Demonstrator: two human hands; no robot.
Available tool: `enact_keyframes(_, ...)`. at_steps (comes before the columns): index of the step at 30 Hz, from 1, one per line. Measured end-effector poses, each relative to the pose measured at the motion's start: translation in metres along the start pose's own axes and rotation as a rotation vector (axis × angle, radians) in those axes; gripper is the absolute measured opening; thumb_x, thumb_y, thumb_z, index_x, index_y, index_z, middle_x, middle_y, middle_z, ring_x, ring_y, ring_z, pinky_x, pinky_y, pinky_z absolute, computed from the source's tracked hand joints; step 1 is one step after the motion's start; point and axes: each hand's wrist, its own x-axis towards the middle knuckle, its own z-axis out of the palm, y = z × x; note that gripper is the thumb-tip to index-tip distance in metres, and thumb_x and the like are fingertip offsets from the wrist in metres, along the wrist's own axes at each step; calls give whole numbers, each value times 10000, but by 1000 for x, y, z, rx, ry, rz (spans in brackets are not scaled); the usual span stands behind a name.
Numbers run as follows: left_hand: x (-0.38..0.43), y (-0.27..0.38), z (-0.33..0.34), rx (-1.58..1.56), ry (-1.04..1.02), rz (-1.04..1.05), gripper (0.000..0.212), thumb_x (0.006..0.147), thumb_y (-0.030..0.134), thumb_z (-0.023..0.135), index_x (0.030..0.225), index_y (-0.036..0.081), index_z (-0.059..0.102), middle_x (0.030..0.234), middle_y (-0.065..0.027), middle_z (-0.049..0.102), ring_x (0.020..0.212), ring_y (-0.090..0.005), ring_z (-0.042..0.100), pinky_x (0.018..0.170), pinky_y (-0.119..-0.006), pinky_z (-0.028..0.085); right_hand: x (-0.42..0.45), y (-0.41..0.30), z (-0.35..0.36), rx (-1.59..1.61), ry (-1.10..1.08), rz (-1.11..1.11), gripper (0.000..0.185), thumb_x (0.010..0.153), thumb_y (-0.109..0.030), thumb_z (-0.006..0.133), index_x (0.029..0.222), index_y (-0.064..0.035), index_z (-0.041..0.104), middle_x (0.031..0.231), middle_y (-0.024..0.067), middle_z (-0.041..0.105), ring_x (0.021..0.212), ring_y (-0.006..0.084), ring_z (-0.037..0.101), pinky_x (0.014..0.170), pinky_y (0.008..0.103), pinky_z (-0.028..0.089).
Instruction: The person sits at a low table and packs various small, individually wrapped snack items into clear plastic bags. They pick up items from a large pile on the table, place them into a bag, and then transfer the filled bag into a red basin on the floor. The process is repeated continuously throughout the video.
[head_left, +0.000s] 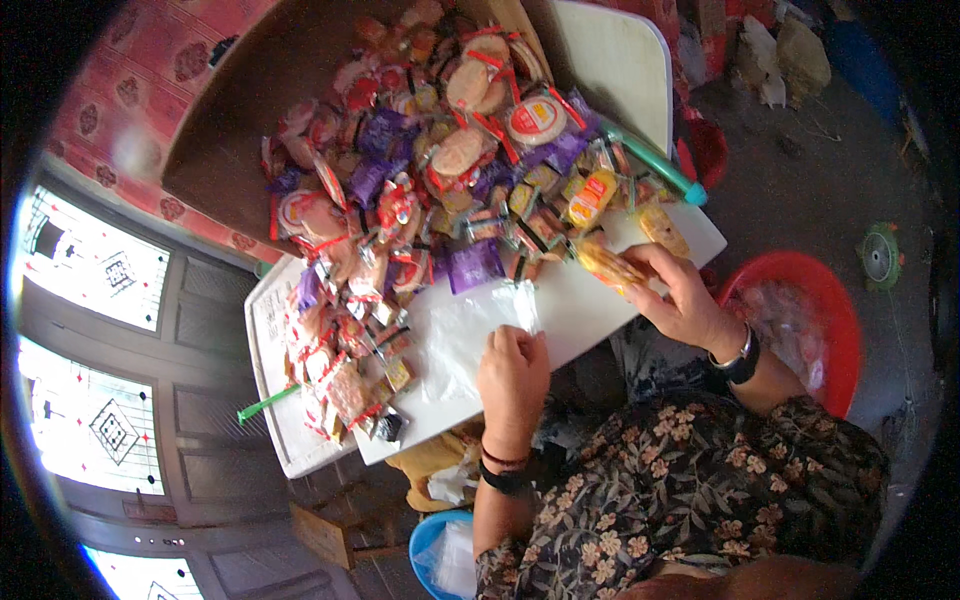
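My left hand (514, 367) pinches the edge of a clear plastic bag (465, 337) that lies flat on the white board (577, 307). In my right hand (671, 296) is a yellow-wrapped snack pack (606, 266), held between thumb and fingers above the board. A large heap of wrapped snacks spreads beyond both hands: round crackers in clear and red wrappers (536, 120), purple packets (476, 268) and small clear-wrapped pieces (540, 229). An orange and yellow packet (592, 197) rests on the heap's right side, and another yellow packet (663, 231) lies just beyond my right hand.
A brown panel (225, 142) stands behind the heap. A green tube (652, 163) lies at its right, a green stick (268, 403) at its left. A red tub (844, 337) holding clear plastic stands at right; a blue basin (424, 551) with plastic bags is below the board.
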Motion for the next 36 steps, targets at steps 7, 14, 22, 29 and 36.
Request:
enact_keyframes(7,2,-3,0,-222,38,-137,208,874,213,641,840,19,572,729,-169,641,670,-351,629,608,-407,485,4,-5,13,130,-159,29,270,922,-168,563,1069,59,556,942,88,597,849,111,563,737,273,474)
enact_keyframes(14,1,5,1,-206,116,-182,158,865,178,643,874,42,562,707,-145,645,656,-319,646,600,-399,487,12,-17,35,278,-306,241,190,919,-127,564,997,47,569,840,11,559,758,50,479,651,240,434)
enact_keyframes(22,5,10,7,-351,221,-87,79,833,56,660,840,20,590,707,-91,627,623,-152,601,605,-291,489,21,-12,40,58,-340,189,196,904,-136,586,923,58,598,771,50,622,730,53,515,624,262,447)
enact_keyframes(29,5,10,11,-462,309,-49,65,836,47,665,851,21,607,702,-73,614,624,-105,575,603,-257,482,28,-10,44,-96,-322,179,256,809,-194,633,826,61,639,712,206,647,651,250,656,611,368,494)
enact_keyframes(36,0,16,3,-264,306,62,70,847,62,662,898,40,620,739,-102,626,608,-196,607,564,-302,483,35,-14,51,-245,-432,135,199,824,-134,620,871,60,630,734,149,656,654,169,612,622,328,483)
